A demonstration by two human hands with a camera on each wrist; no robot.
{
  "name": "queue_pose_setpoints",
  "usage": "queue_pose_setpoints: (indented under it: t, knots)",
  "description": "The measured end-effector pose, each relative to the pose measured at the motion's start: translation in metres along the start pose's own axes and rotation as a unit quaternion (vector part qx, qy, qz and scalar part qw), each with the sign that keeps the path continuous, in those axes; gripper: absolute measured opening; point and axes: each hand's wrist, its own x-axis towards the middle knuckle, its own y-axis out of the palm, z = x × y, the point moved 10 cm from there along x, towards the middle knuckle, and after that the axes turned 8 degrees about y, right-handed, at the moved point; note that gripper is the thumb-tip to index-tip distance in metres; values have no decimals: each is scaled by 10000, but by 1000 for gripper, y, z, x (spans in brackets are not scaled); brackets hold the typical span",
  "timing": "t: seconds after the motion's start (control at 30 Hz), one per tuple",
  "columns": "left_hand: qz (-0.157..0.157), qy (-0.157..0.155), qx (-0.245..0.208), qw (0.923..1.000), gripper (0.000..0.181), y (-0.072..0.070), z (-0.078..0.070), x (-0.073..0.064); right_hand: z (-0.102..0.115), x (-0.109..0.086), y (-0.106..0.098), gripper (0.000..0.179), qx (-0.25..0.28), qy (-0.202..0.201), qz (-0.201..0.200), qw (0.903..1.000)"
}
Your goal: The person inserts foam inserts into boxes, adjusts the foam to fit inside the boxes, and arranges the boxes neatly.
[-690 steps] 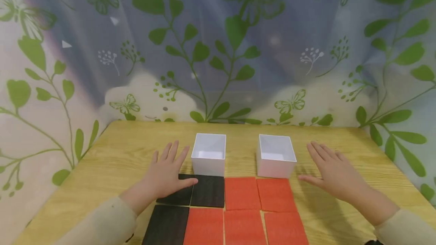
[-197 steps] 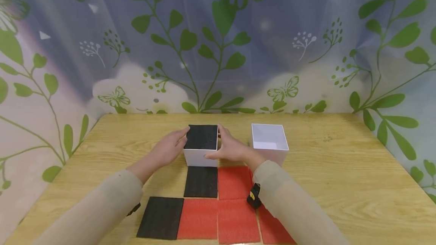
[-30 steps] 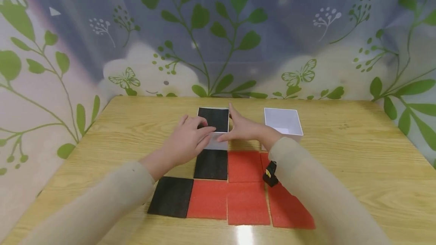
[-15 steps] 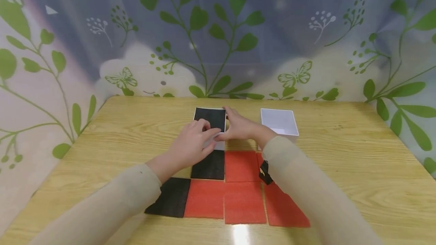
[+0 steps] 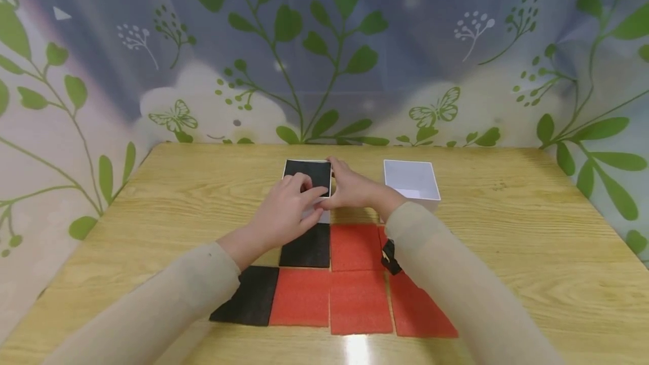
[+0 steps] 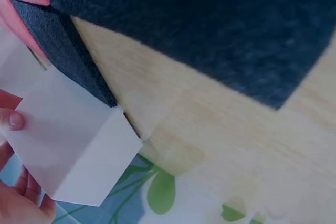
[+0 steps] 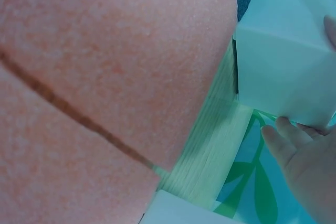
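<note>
The left white box [image 5: 318,217] stands at the back of the table with a black felt square [image 5: 316,170] in its mouth. My right hand [image 5: 350,186] grips the box's right side, thumb at the front corner and fingers along the side towards the back. My left hand [image 5: 285,207] reaches over the front edge, fingers bent down onto the felt, its thumb low by the front wall. Whether it pinches or only presses the felt is hidden. In the left wrist view, the same white box [image 6: 63,129] shows fingers [image 6: 11,119] against one face.
A second white box [image 5: 413,180] stands to the right, its top open. Before the boxes lie a black felt square [image 5: 306,248], another black square [image 5: 248,297] and several red felt squares [image 5: 304,297], laid in two rows. My right forearm [image 5: 446,263] covers part of the red ones.
A black square that lay at the left of the back row is gone from there; one now sits in the left box. Over the last second my left hand shifted towards the box's front right corner.
</note>
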Motion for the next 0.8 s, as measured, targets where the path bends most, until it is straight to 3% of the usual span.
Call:
queue_pose_setpoints:
  t: [0.4, 0.8]
  knots:
    - [456, -472, 592, 9961, 36, 11, 13, 14, 4, 1, -2, 102, 184, -300, -33, 9994]
    - [801, -1072, 483, 9898, 40, 23, 32, 25, 7, 2, -1, 95, 370, -479, -43, 9982]
